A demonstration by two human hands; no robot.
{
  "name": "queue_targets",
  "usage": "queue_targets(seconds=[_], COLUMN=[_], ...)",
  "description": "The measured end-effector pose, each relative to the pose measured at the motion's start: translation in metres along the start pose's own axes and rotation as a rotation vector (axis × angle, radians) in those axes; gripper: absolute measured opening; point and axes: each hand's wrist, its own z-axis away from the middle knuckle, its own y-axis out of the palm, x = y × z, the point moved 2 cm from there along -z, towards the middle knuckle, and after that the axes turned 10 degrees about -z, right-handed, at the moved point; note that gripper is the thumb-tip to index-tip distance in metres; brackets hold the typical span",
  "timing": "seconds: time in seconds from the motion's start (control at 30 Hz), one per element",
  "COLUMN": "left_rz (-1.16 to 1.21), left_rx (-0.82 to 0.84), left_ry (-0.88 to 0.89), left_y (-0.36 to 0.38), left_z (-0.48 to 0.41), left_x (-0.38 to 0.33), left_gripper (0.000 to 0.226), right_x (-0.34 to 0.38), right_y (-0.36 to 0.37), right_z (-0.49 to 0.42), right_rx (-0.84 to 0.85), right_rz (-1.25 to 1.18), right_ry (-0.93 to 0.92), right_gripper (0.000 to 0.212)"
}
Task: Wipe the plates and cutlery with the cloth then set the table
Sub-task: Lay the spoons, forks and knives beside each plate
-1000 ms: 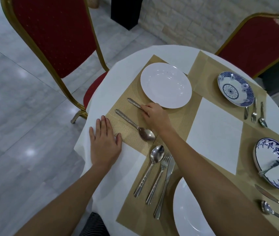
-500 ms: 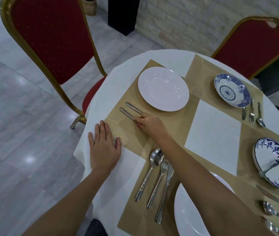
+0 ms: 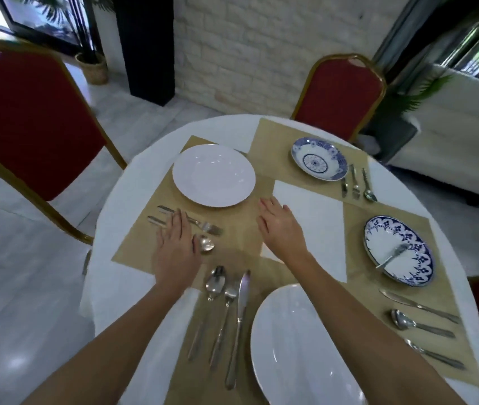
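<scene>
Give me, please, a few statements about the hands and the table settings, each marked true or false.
1. The left hand lies flat over the cutlery beside the white plate. True.
2. The right hand grips a cloth. False: it is open over the placemat and holds nothing.
3. A fork lies on the blue-rimmed plate at the right. True.
4. A spoon lies on the white plate. False: that plate is bare.
</scene>
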Motion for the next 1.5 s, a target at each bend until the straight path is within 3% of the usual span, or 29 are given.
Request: queue_targets(seconds=[0.1,0.33,0.57,0.9,1.1,1.5], left_rz=[0.065,0.001,-0.220,0.108,0.323,0.663], left_rx=[-0.011,0.050,0.274,0.266,0.281,0.241], left_ry=[0.153,0.473,0.646,0.334,0.110,-0.116], left_y=[-0.006,0.025,0.082,0.107,0.103,0.091], left_z=[-0.017,0.003,0.029,0.037,0.040,0.028], left_x=[-0.074,-0.251,-0.363,-0.404,-0.401,-0.375], left_gripper=[0.064,0.074,0.058,0.037,0.026,0.016], right_x=[-0.052,-0.165,-0.276,-0.327,-0.330,-0.320], right_y=[-0.032,-0.100,-0.123,-0.103,-0.095,-0.105], right_z=[0.031,0.115,0.177,0.178,0.163,0.133], right_rx=[0.049,0.009,0.039,0.100,0.279,0.408], right_rz=[0.080,0.106,0.075,0.028,0.100,0.141], right_ry=[0.190,0.401,0.447,0.308,0.146,0.133], right_gripper=[0.049,0.050,0.040,0.024,0.050,0.021])
